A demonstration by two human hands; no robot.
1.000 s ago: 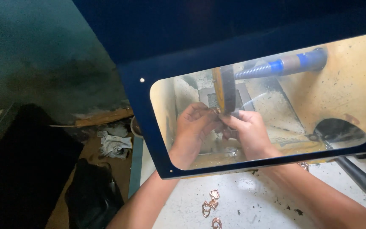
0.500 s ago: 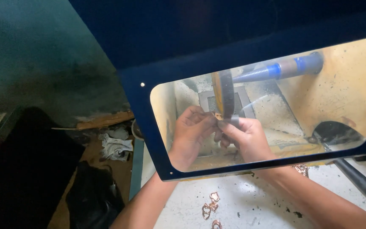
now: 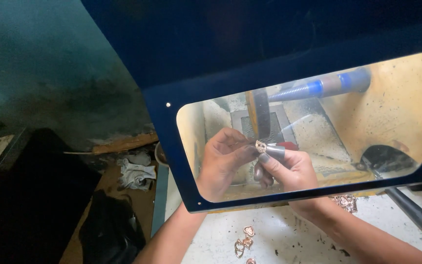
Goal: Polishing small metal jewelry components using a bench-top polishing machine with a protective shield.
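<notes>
Behind a clear window in a dark blue hood, my left hand and my right hand pinch one small gold-coloured metal piece between their fingertips. The piece sits right under the edge of a thin upright polishing wheel. That wheel is mounted on a tapered spindle with blue bands. Grey covers are on my right thumb and fingertips.
Several small heart-shaped gold pieces lie on the speckled white bench by my left forearm, more by my right wrist. A black brush handle sticks out at right. Rags and dark floor lie to the left.
Both hands have stayed at the wheel, shifting slightly lower and left of it; the small piece now shows between the fingertips just below the wheel.
</notes>
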